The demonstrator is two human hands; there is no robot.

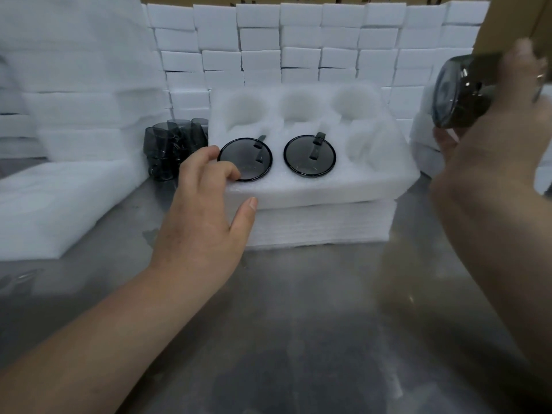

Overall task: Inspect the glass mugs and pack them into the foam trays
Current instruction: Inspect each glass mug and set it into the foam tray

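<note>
A white foam tray (328,186) with six round pockets lies on a stack of foam in front of me. Two smoky grey glass mugs sit in its front row: one in the front left pocket (249,156), one in the front middle pocket (309,155). The front right pocket and the back row hold nothing. My left hand (203,210) rests on the tray's front left corner, fingers curled at the left mug's rim, thumb against the tray's front wall. My right hand (504,121) grips a third grey mug (457,91), raised on its side at the far right.
A cluster of grey mugs (173,147) stands left of the tray on the steel table (298,324). Foam sheets (59,201) are piled at the left. A wall of white foam blocks (298,49) fills the back. Cardboard (507,22) hangs at top right.
</note>
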